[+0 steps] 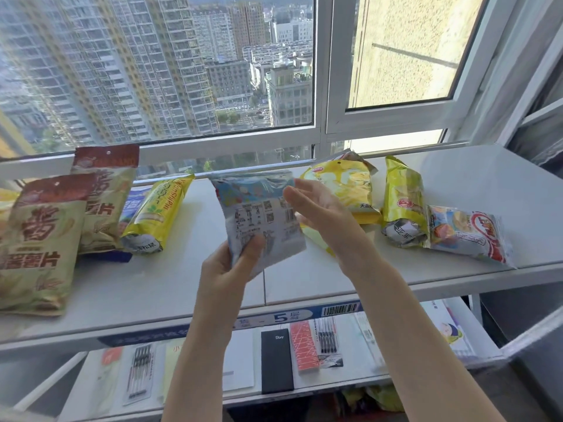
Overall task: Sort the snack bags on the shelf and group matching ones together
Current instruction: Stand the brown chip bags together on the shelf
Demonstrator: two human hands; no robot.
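Left grip (226,269) pinched the pale-blue printed plastic snack bag (259,217) at its lower corner, long axis near upright above the white shelf (170,284); right grip (320,214), fingers straight, beside its right edge.

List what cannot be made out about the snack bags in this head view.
Held bag, head view: back faces the camera; print is too small to read.
Blue bag: mostly hidden behind the yellow bag and tan bags.
Front tan bag: cut off by the left edge.
Chip bag: lower part hidden by the right hand.
Left hand: fingers hidden behind the held bag.
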